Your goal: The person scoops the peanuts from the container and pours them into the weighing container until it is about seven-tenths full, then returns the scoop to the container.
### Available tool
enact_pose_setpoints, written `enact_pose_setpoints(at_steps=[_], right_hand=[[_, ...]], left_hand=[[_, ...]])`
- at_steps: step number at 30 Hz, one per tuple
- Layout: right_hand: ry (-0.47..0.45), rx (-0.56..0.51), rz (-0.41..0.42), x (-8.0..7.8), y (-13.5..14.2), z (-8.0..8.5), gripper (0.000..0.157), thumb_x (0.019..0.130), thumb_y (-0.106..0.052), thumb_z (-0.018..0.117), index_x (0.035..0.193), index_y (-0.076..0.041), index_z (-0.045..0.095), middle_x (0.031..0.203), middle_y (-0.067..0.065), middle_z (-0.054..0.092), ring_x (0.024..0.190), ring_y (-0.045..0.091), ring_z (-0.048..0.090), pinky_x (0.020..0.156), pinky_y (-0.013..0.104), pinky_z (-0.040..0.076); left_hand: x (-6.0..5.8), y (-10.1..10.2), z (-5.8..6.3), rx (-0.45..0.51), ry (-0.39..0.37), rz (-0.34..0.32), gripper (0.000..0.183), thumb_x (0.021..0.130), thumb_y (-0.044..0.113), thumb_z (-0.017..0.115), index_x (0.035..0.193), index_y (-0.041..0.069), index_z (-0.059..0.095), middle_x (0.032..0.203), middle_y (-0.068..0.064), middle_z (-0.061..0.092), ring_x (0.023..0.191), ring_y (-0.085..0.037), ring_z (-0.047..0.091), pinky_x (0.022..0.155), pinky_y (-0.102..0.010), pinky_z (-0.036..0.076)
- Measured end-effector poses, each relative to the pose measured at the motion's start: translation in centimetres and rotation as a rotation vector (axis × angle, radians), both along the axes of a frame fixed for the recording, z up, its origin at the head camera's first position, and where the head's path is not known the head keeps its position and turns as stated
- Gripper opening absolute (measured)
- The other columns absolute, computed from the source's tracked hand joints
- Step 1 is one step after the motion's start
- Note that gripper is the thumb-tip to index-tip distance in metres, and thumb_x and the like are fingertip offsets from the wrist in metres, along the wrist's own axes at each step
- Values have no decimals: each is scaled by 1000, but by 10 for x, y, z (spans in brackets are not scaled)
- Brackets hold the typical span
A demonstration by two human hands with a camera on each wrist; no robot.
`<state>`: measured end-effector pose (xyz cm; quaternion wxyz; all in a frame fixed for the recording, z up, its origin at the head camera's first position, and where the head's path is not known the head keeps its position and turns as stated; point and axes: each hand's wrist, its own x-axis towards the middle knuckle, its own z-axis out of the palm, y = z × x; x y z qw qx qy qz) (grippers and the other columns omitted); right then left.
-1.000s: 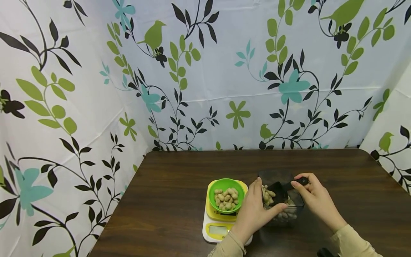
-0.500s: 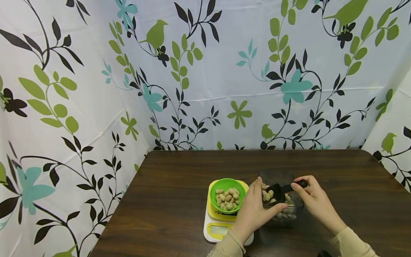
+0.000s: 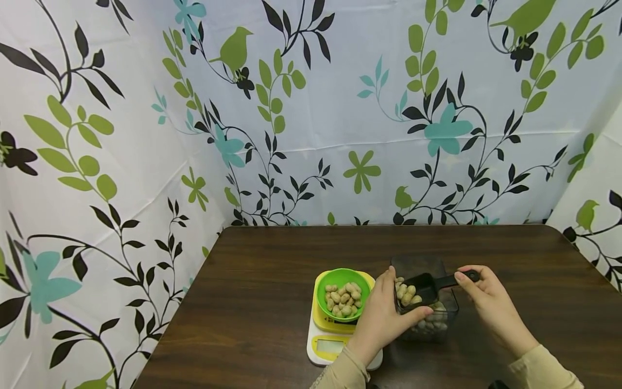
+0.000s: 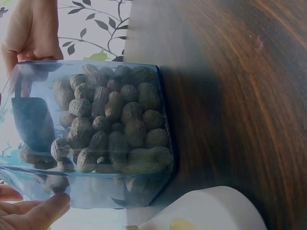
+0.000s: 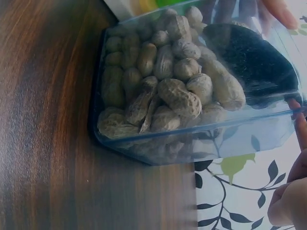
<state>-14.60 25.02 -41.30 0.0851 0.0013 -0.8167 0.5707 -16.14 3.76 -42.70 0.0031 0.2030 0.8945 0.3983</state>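
Note:
A clear plastic container stands on the table, partly filled with unshelled peanuts. My left hand holds its left side, thumb along the near rim and fingers along the left wall. Inside the container's mouth is a black scoop, its head against the left part, next to several peanuts near the rim. My right hand pinches the scoop's handle between thumb and fingers at the right. Through the clear wall, the left wrist view shows the scoop above the heap of peanuts.
Just left of the container, a white and yellow kitchen scale carries a green bowl of peanuts. The brown wooden table ends at a patterned curtain behind. A small dark object shows at the bottom edge.
My right hand has shifted right, drawing the scoop to the right and turning its head so the hollow shows more. My left hand and the container have stayed in place.

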Motion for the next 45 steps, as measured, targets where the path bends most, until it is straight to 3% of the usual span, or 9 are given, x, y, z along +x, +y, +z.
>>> enact_pose_setpoints(at_steps=[2,7,12,17,20,23,28,38,45], right_hand=[[3,-84,12,-1,2,-2,21,99,-26,44,113,-11,38,69,-17,62,63,10,35,58,30,28],[-2,-309,56,-1,6,-7,18,99,-21,46,111,-14,36,73,-14,64,68,7,37,64,26,27],[41,-389,63,0,6,-11,13,98,-16,47,109,-14,39,71,-15,53,67,5,39,62,25,28],[124,-135,45,0,-2,-9,10,99,-14,45,108,-19,43,62,-13,36,56,6,36,53,27,30],[100,14,34,-2,-8,-6,10,100,-20,44,109,-20,40,52,-13,27,43,6,27,41,29,27],[29,33,14,-5,-11,-2,21,99,-28,44,113,-13,40,51,-11,25,40,7,23,39,31,26],[-69,30,-14,-7,-9,2,40,99,-36,44,121,-4,37,57,-10,30,61,7,38,59,25,34],[-60,-411,98,-6,0,-4,18,98,-24,48,108,-12,39,64,-12,35,65,10,33,64,31,23],[-108,-522,125,-5,8,-9,20,99,-23,46,111,-12,34,67,-11,40,66,7,33,67,28,21]], left_hand=[[0,0,0,0,2,4,95,80,66,56,150,16,18,150,-7,32,134,-24,41,101,-42,44],[-1,0,-2,3,-5,13,94,79,64,59,150,20,17,150,-6,32,134,-24,41,101,-43,44],[-2,-1,-3,13,-21,18,94,79,64,59,151,21,16,150,-5,32,134,-24,41,101,-44,44],[-2,-1,-3,6,-6,19,94,79,63,60,151,19,17,150,-7,32,133,-25,42,99,-45,45],[-2,-1,-2,2,3,18,94,80,62,61,150,19,17,150,-7,32,132,-25,43,99,-44,45],[-1,0,-2,5,4,15,93,80,62,61,150,18,18,150,-7,33,132,-24,43,100,-43,45],[0,1,-2,14,-8,16,94,79,62,61,150,19,18,150,-6,32,132,-24,43,100,-43,45],[-1,1,1,30,-35,34,95,77,64,61,150,20,20,150,-5,32,133,-25,42,100,-44,45],[-3,2,0,2,-19,44,96,76,65,61,150,21,20,149,-4,34,131,-23,44,98,-41,46]])
